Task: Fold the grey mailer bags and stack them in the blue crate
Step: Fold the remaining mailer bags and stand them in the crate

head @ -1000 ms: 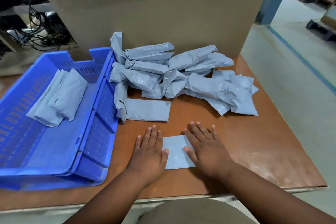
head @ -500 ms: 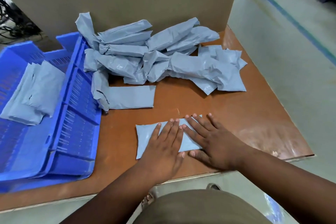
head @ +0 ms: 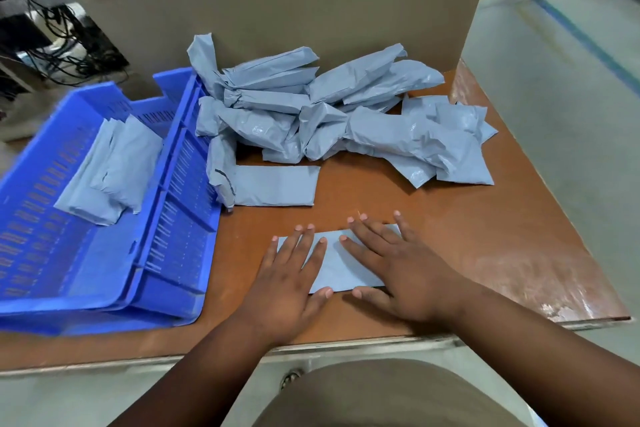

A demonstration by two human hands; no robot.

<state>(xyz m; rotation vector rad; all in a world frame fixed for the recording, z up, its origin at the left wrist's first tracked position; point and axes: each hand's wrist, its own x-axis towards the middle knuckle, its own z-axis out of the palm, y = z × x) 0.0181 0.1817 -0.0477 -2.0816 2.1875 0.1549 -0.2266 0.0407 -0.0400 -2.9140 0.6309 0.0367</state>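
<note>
A flat grey mailer bag (head: 337,267) lies on the brown table near its front edge. My left hand (head: 289,281) presses flat on the bag's left part, fingers straight and spread. My right hand (head: 398,263) presses flat on its right part, fingers straight. The blue crate (head: 104,291) stands at the left and holds a small stack of folded grey bags (head: 114,173). A heap of crumpled grey mailer bags (head: 339,121) lies behind my hands, with one flatter bag (head: 273,185) at its front next to the crate.
A tall cardboard wall (head: 277,0) stands behind the heap. The table's (head: 502,243) right and front edges drop to a grey floor. Cables (head: 59,42) hang in the dark space at the far left.
My hands have slid apart along the bag: the left one moved left, the right one moved right, both still pressing flat. The camera view shifted.
</note>
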